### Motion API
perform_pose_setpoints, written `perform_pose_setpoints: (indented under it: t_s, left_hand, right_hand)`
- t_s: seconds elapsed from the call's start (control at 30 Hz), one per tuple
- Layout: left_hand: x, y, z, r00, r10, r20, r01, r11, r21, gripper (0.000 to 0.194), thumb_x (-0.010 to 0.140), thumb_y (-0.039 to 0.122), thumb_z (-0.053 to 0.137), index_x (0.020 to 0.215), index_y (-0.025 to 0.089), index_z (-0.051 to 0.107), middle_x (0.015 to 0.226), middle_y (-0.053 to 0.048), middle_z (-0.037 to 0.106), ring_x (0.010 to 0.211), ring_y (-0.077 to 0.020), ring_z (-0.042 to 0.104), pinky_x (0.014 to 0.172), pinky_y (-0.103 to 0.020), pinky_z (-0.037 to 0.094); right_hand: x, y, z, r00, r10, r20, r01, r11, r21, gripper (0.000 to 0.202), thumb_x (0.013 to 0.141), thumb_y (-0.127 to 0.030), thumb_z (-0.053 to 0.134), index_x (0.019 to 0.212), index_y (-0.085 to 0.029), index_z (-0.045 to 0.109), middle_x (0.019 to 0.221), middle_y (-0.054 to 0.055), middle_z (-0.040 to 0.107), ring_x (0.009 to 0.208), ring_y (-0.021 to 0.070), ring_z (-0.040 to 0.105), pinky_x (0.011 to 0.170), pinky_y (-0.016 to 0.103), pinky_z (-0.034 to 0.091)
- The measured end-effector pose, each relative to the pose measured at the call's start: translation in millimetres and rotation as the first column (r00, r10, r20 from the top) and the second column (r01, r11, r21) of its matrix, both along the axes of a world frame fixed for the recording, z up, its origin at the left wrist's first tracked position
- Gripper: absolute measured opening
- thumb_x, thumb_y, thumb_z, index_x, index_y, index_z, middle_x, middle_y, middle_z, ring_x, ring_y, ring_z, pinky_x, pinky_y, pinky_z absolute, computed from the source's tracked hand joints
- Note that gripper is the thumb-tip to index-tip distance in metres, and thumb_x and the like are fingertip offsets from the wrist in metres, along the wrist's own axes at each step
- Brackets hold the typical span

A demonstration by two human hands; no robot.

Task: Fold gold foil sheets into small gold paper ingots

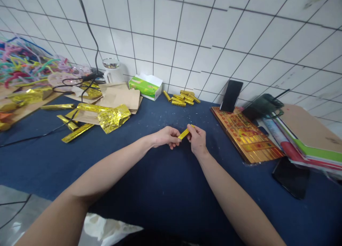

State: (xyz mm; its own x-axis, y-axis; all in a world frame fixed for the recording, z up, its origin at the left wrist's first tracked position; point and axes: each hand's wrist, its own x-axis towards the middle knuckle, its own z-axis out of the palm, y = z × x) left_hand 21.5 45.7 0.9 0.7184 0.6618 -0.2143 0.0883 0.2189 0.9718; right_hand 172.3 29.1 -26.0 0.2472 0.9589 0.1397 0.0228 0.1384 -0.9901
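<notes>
A small gold foil strip or roll (pixel 184 133) is stretched between my two hands above the dark blue tabletop (pixel 160 189). My left hand (pixel 167 136) pinches its lower left end, fingers curled. At its upper right end, the thumb and fingers of my right hand (pixel 197 138) are closed on it. Beyond my hands, against the wall, lies a pile of several short gold rolls (pixel 185 98). To the left are crumpled gold foil (pixel 114 118) and longer gold rolls (pixel 77 133).
Brown paper (pixel 120 96), a green tissue box (pixel 145 86) and a white mug (pixel 113 75) stand back left, near black cables and colourful fuzzy stems (pixel 29 62). At right are an upright phone (pixel 231 95), red-gold packets (pixel 245 132), stacked books (pixel 312 132) and a black object (pixel 291 176).
</notes>
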Motion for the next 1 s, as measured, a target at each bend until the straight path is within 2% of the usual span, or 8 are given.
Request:
perform_pose_setpoints:
  t_s: [0.13,0.27,0.43,0.6,0.8,1.0]
  left_hand:
    - [-5,4,0.7,0.998,-0.053,-0.020,0.053,0.999,-0.006,0.011,0.069,0.021,0.062,0.071,0.012,0.056,0.058,0.001,0.057,0.045,-0.0054,0.051,0.046,-0.019,0.044]
    - [-8,6,1.1,0.994,-0.097,-0.052,0.097,0.995,-0.006,0.013,0.069,0.022,0.063,0.069,0.011,0.055,0.058,0.000,0.057,0.046,-0.0056,0.052,0.046,-0.018,0.045]
    - [0,0,1.0,0.997,-0.018,-0.077,0.023,0.998,0.057,0.020,0.068,0.027,0.064,0.077,0.013,0.053,0.060,0.000,0.057,0.048,-0.0075,0.054,0.045,-0.019,0.046]
    - [9,-4,-0.3,0.991,0.094,-0.099,-0.078,0.984,0.158,0.017,0.066,0.018,0.063,0.075,0.014,0.049,0.054,0.004,0.053,0.043,-0.0063,0.050,0.040,-0.017,0.042]
    - [3,3,-2.1,0.991,0.124,-0.049,-0.121,0.991,0.049,0.011,0.073,0.021,0.058,0.075,0.012,0.051,0.058,0.000,0.057,0.047,-0.0069,0.053,0.044,-0.018,0.044]
    - [0,6,-1.7,0.995,0.100,-0.026,-0.101,0.995,-0.023,0.020,0.075,0.031,0.058,0.073,0.012,0.053,0.060,-0.002,0.059,0.049,-0.0074,0.054,0.046,-0.018,0.043]
  right_hand:
    - [-1,0,0.7,0.998,-0.069,-0.002,0.069,0.997,0.014,0.035,0.072,-0.045,0.055,0.051,-0.019,0.045,0.040,-0.007,0.037,0.035,0.0062,0.029,0.034,0.021,0.020]
    - [-1,-1,1.3,0.998,-0.061,0.001,0.061,0.997,0.037,0.036,0.073,-0.043,0.055,0.049,-0.020,0.041,0.041,-0.008,0.031,0.037,0.0059,0.026,0.036,0.021,0.019]
    - [1,2,-0.5,0.996,-0.073,0.055,0.071,0.997,0.036,0.039,0.072,-0.043,0.055,0.048,-0.020,0.036,0.042,-0.008,0.026,0.038,0.0060,0.023,0.037,0.022,0.018]
    - [2,2,-1.0,0.994,-0.034,0.107,0.034,0.999,0.004,0.042,0.072,-0.047,0.056,0.047,-0.020,0.035,0.040,-0.008,0.030,0.037,0.0059,0.025,0.037,0.022,0.020]
    - [2,2,1.8,1.000,0.013,0.006,-0.012,0.999,-0.032,0.042,0.077,-0.055,0.046,0.057,-0.018,0.049,0.040,-0.006,0.040,0.033,0.0066,0.031,0.033,0.021,0.022]
    - [3,3,1.3,1.000,0.018,0.014,-0.018,1.000,-0.001,0.033,0.074,-0.050,0.053,0.066,-0.018,0.051,0.046,-0.006,0.046,0.032,0.0054,0.035,0.032,0.019,0.025]
